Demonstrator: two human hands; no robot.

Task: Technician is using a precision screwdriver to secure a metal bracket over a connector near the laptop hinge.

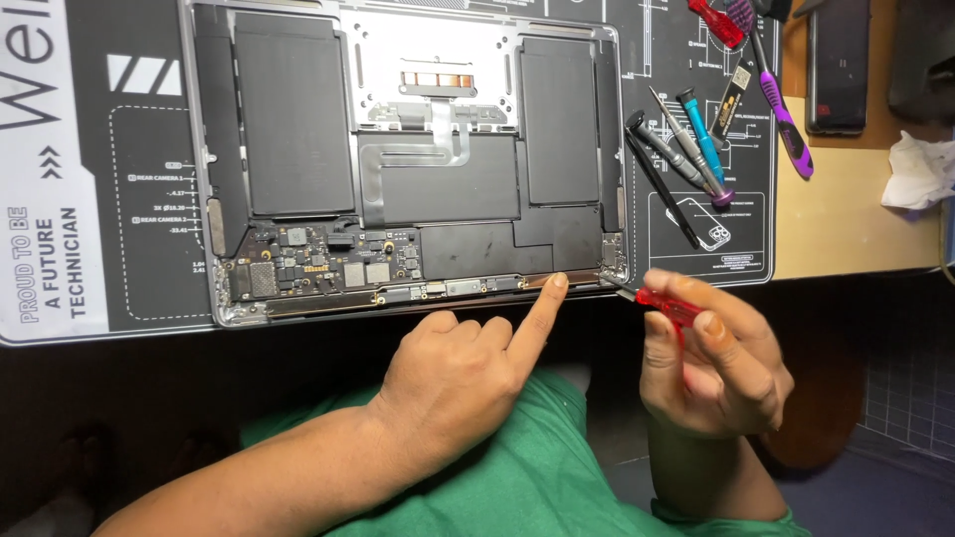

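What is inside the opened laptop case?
Inside the laptop case are black battery cells, a flat flex cable and a circuit board. The left hand points at its near edge; the right hand holds a red screwdriver. Anything beneath the cells is covered.

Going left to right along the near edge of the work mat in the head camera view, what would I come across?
White strip of the mat → circuit board inside the opened laptop → left hand, forefinger on the laptop's near edge → red-handled screwdriver → right hand holding it.
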